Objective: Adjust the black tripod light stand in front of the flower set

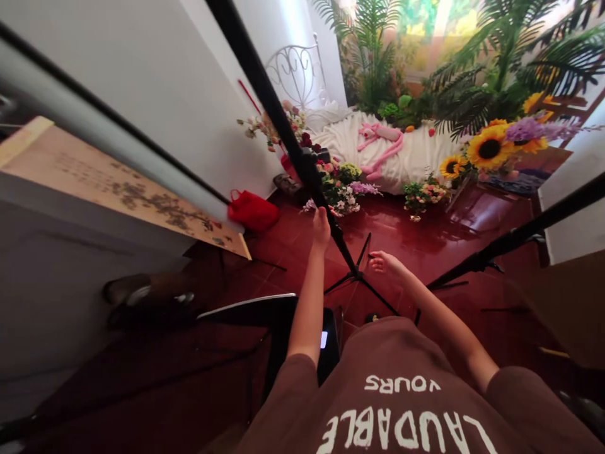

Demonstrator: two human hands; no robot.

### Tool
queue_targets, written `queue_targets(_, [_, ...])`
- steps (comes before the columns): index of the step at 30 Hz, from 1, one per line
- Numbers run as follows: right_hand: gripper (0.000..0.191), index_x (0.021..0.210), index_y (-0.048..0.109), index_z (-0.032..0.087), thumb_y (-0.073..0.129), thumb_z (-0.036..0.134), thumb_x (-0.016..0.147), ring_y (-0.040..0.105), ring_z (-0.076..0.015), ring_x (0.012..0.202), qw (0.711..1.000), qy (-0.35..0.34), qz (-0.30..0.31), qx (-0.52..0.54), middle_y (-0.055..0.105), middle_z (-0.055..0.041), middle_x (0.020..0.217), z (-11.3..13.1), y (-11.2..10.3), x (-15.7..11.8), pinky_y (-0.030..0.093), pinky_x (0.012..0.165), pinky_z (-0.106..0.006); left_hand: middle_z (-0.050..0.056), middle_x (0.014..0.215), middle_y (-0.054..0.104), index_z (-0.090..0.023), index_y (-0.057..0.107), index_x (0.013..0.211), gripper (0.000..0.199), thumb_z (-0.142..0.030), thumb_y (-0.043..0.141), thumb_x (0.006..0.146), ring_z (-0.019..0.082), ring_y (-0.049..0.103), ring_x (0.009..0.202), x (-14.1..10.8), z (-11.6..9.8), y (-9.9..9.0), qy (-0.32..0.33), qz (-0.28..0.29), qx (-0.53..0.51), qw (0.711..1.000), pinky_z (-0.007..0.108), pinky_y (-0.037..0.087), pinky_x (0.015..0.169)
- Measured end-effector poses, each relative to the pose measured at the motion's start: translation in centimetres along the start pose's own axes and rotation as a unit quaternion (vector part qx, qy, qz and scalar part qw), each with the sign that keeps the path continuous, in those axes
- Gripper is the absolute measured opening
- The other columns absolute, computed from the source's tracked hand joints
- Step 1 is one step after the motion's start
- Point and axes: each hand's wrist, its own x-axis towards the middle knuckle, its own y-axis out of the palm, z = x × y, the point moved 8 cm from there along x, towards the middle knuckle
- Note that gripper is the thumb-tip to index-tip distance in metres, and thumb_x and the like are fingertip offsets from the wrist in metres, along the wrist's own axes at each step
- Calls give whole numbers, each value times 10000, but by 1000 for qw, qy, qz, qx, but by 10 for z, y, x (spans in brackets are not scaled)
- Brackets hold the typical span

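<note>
A tall black light stand [343, 246] leans across the middle, its pole rising to the upper left and its legs spread on the floor. My left hand [322, 228] is closed at the pole, a little above the legs; part of its grip is hidden. To the right of the pole, my right hand [385, 262] has its fingers curled together, with a small dark bit showing at the fingertips. What that bit is, I cannot make out. One stand leg points up close to this hand.
Flower bunches [347, 192] and a white-draped bed [406, 157] with a pink plush toy [380, 144] lie ahead. Another black stand [510, 239] slants at right. A red bag [255, 211] and a painted scroll [142, 189] are left. A dark chair-like object [278, 321] stands near my left arm.
</note>
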Motion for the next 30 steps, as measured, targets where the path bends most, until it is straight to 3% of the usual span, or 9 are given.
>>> queue_targets(5, [366,856,585,184,401,478,973,559,-86,484,992,82,92,21,625,10,611,10,100,25,432,446,-168,32,728,577,-200,544,797,648,-811,329,791,111,524,615,2,-3,-2,17,2,-3,1000,248,441,603])
queue_targets(8, [410,736,519,191,428,524,957,467,-65,424,982,84,137,95,534,39,536,21,136,30,348,383,-145,34,730,576,-197,531,772,655,-820,332,780,110,524,626,1,-5,-4,18,-8,-4,1000,254,449,625])
queue_targets(14, [490,576,211,232,500,419,925,188,-52,370,976,38,169,132,213,99,431,30,156,44,168,325,-155,35,735,601,-195,534,825,628,-789,333,807,115,559,636,2,-6,-3,16,-23,-16,999,256,454,622])
queue_targets(18, [385,616,272,236,609,306,788,150,-59,404,990,-92,103,-36,201,113,458,45,146,54,133,361,-184,38,739,605,-192,537,803,617,-765,311,832,115,555,624,1,-4,-6,21,-50,5,999,257,451,628])
queue_targets(20, [347,625,303,231,641,234,704,223,-66,445,957,-207,48,-197,239,100,485,67,139,49,177,406,-188,40,737,602,-191,543,795,612,-753,308,845,122,558,630,-1,-2,-6,21,-56,21,998,265,453,652])
queue_targets(22, [316,618,333,223,641,165,651,316,-82,511,877,-296,11,-377,303,76,521,90,139,39,239,464,-195,42,746,609,-191,551,806,590,-736,331,855,133,575,656,-3,0,-6,25,-58,29,998,275,456,684])
queue_targets(25, [280,671,421,225,669,117,599,432,-116,593,759,-333,30,-559,436,50,599,114,147,25,339,540,-221,49,774,625,-194,549,816,575,-731,347,854,141,595,690,-6,2,-6,24,-69,32,997,279,459,707])
queue_targets(27, [343,819,498,223,738,158,582,514,-144,661,732,-360,70,-575,543,22,722,131,158,16,426,594,-248,52,778,626,-193,547,834,592,-744,332,848,142,598,691,-6,4,-5,19,-70,31,997,274,459,691])
queue_targets(30, [585,1123,494,199,792,343,641,600,-186,846,737,-453,88,-494,607,-56,991,168,183,2,524,723,-301,66,788,626,-179,563,925,631,-759,331,836,165,617,754,-4,5,-5,30,-66,30,997,280,462,712])
